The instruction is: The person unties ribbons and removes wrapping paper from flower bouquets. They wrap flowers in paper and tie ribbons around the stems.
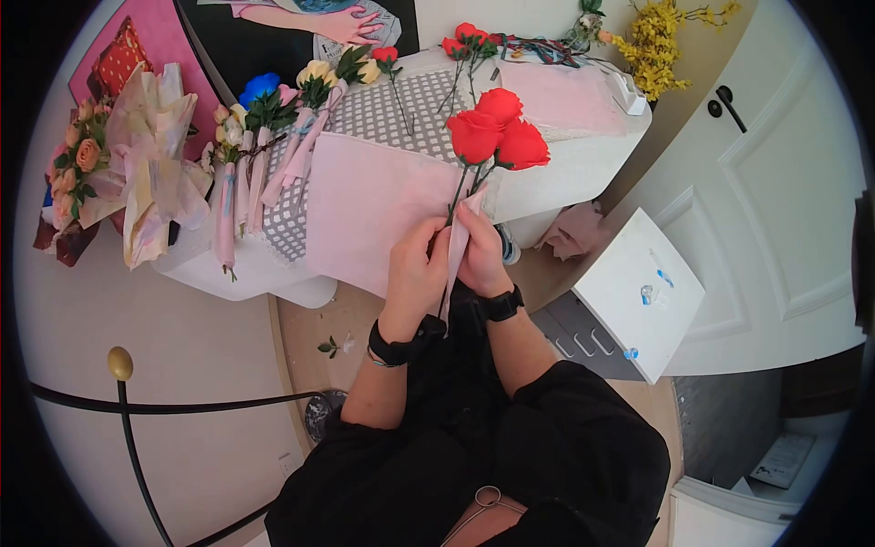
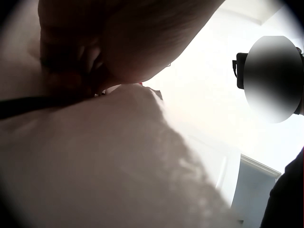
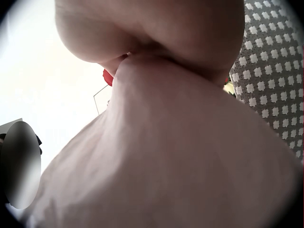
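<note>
Three red artificial roses [image 1: 497, 132] stand up above my hands, their dark stems running down between them. My left hand [image 1: 417, 273] has its fingers curled round the stems. Opposite it, my right hand [image 1: 481, 255] pinches a folded pink sheet [image 1: 456, 246] against the stems, thumb on top. That pink wrapping spreads below the fingers in the right wrist view [image 3: 166, 142], with a bit of red rose [image 3: 108, 77] beyond. In the left wrist view a dark stem [image 2: 33, 107] lies along the sheet; the fingertips are in shadow.
Another pink sheet [image 1: 374, 201] lies on the table's patterned cloth [image 1: 378, 118]. Wrapped flowers [image 1: 260, 137] and a peach bouquet [image 1: 82, 164] line the left. Loose red roses [image 1: 465, 41] lie at the back. A white drawer cabinet [image 1: 638, 292] stands at right, by a door [image 1: 766, 201].
</note>
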The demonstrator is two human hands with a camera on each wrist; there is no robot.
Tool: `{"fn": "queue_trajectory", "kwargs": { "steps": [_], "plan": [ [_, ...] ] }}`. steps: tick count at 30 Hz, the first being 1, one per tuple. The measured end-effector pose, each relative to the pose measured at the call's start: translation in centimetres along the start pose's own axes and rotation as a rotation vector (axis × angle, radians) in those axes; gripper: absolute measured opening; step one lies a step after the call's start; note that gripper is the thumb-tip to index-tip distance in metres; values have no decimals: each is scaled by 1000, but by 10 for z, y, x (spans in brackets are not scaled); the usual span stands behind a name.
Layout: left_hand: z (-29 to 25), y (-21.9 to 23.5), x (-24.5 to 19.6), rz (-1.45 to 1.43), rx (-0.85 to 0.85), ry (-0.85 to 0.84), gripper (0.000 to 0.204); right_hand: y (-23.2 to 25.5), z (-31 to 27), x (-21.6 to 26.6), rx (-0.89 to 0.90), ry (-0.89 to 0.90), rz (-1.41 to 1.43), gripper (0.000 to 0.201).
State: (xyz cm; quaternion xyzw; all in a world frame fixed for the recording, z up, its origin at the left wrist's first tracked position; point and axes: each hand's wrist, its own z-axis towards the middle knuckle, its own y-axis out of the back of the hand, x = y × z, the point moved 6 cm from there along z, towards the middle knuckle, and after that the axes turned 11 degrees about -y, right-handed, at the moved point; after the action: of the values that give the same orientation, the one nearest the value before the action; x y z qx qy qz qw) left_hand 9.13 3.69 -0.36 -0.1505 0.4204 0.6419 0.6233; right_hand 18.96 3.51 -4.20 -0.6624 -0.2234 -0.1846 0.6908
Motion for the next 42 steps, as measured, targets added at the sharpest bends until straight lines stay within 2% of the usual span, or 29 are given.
{"fn": "queue_trajectory", "kwargs": {
  "steps": [1, 5, 11, 14, 16, 19, 20, 22, 25, 29, 31, 34, 37, 42],
  "plan": [
    [-1, -1, 3, -44, -7, 56, 16, 0, 0, -1, 16, -6, -1, 19],
    [-1, 2, 0, -22, -32, 40, 18, 1, 2, -2, -11, 27, -15, 17],
    [2, 9, -2, 37, 62, 12, 19, 5, 4, -2, -59, 75, -109, 13],
    [3, 7, 2, -26, 113, 45, 20, 3, 2, -1, -81, 89, -125, 14],
    [1, 3, 5, -235, 135, 126, 18, 8, 1, -4, -85, 63, -110, 11],
    [1, -1, 1, -185, 218, 191, 18, 3, -3, -5, -51, 110, -163, 11],
    [1, -1, 2, -184, 218, 191, 18, 2, -3, -4, -50, 111, -162, 11],
    [1, 0, -2, 6, 208, 13, 18, 2, -3, -2, -104, 133, -216, 17],
    [-2, 0, 1, 91, 173, -51, 15, -12, -8, 10, -112, 196, -248, 22],
    [-4, 1, 7, -17, 170, 23, 15, 11, -3, 10, -173, 222, -85, 23],
    [-5, 4, 8, -28, 128, 130, 15, 15, -2, 6, -218, 136, 56, 22],
    [-6, 4, 10, -134, 38, 142, 16, 15, -2, 6, -245, 140, -27, 19],
    [-4, 5, 5, -75, 20, 122, 16, 3, -4, 8, -285, 197, -9, 15],
    [-2, 3, -2, -75, 27, 75, 17, 8, -1, 8, -260, 161, -66, 10]
  ]
}}
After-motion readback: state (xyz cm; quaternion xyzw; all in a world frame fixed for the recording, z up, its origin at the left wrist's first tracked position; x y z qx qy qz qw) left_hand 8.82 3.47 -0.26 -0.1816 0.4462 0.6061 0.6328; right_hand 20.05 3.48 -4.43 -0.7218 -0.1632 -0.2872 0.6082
